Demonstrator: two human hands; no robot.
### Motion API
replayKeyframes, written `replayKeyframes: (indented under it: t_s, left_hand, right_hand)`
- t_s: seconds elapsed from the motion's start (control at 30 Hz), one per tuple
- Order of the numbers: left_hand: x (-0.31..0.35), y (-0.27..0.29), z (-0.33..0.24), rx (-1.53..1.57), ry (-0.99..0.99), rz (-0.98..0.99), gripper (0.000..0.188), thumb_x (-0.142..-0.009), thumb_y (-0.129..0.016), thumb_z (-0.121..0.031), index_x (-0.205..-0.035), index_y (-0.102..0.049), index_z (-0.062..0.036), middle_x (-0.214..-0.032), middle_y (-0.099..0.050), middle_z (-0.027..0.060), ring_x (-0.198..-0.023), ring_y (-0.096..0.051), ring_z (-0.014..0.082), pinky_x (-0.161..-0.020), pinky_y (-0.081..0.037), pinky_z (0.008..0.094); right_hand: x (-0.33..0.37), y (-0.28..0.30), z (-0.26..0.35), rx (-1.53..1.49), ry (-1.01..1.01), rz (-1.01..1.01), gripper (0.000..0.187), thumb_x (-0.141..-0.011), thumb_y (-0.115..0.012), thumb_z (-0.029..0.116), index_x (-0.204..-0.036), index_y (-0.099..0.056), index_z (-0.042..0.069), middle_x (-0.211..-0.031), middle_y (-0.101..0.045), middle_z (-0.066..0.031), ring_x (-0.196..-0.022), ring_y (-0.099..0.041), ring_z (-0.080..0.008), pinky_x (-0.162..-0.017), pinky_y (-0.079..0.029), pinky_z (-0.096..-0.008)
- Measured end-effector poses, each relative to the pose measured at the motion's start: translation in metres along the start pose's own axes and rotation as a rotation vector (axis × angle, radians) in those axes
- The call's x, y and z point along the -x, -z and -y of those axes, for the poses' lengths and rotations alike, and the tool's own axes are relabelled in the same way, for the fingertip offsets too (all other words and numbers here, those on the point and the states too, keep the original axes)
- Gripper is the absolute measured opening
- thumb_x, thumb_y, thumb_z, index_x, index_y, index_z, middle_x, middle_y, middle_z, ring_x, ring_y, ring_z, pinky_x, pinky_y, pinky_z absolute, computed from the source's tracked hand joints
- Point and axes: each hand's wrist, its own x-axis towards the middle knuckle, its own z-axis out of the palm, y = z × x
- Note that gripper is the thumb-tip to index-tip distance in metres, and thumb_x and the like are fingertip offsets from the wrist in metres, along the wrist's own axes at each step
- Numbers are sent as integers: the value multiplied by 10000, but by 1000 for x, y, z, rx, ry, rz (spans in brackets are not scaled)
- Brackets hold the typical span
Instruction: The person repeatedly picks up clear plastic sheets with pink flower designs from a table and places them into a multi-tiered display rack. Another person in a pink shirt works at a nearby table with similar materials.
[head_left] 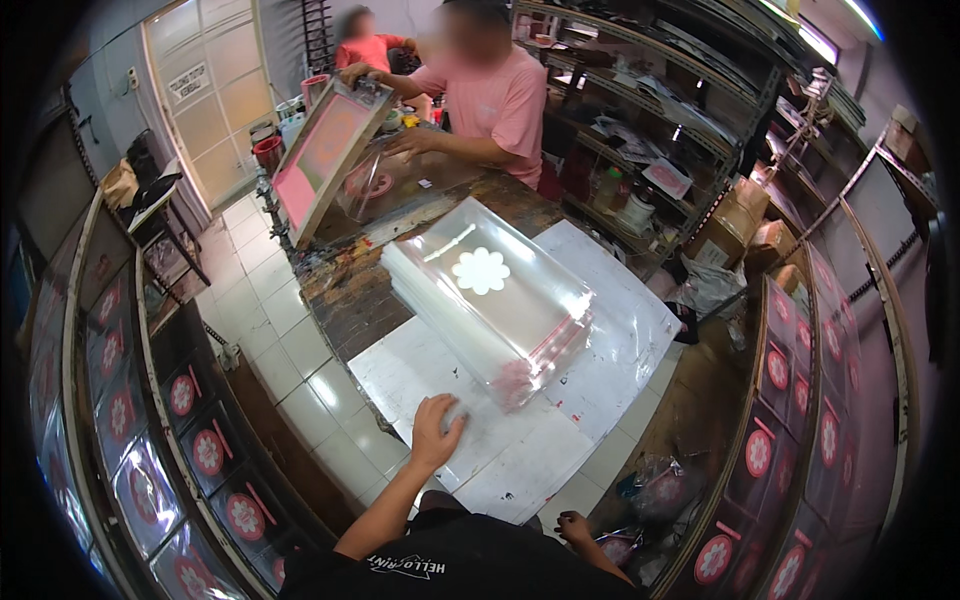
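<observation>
My left hand is over the near left edge of the white sheet on the table, fingers spread and holding nothing. Just beyond it lies a thick stack of clear plastic bags, with a white flower shape showing on top and pink print along the near end. My right hand hangs low beside my body, off the table, its fingers loosely bent and apart with nothing visible in them. Across the table, a co-worker's hand holds up a tilted screen-printing frame; the other hand is by a clear printed bag.
Drying racks with pink flower-printed bags stand at my left and right. Metal shelving holds papers and containers behind the co-worker. Cardboard boxes are at the right. Another person is farther back.
</observation>
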Motion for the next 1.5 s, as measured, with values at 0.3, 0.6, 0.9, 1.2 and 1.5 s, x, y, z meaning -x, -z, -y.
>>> replayKeyframes:
  t_s: [0.3,0.6,0.9,1.2,1.5]
  left_hand:
    - [-127,55,-27,-182,-196,-317,530,-829,-721,-131,-1300,-531,19,-1339,-495,235,-1262,-465,404,-1075,-383,461]
    - [-266,19,-41,-922,-475,-139,625,-773,-763,-236,-1322,-546,-32,-1353,-508,197,-1282,-464,354,-1096,-308,554]
    - [-214,-21,-114,-817,-592,338,268,-861,-608,-201,-1038,-650,-5,-999,-599,124,-993,-554,274,-899,-407,466]
    - [-96,-91,-227,-515,-901,553,342,-870,-595,-170,-1138,-577,43,-995,-577,142,-999,-545,292,-872,-402,463]
    - [11,-141,-281,-315,-1134,804,528,-862,-637,-254,-1273,-568,71,-1068,-587,145,-1037,-543,300,-916,-394,484]
  right_hand:
    - [41,7,1,60,-4,-27,403,-895,-657,193,-1210,-604,-52,-984,-710,-196,-791,-727,-247,-618,-534,-319]
    - [26,-2,-52,-212,-98,-109,390,-902,-640,152,-1237,-590,-42,-967,-702,-190,-765,-737,-255,-540,-533,-312]
    - [48,-16,-48,-571,13,-174,317,-961,-597,155,-1222,-594,-24,-1087,-681,-151,-887,-719,-252,-693,-578,-330]
    - [185,81,231,-958,842,85,361,-1012,-552,140,-1354,-537,25,-1552,-347,-160,-1431,-363,-264,-1153,-342,-446]
    - [222,111,192,-615,690,-438,355,-963,-639,136,-1300,-611,28,-1334,-599,-113,-1224,-567,-174,-1048,-445,-343]
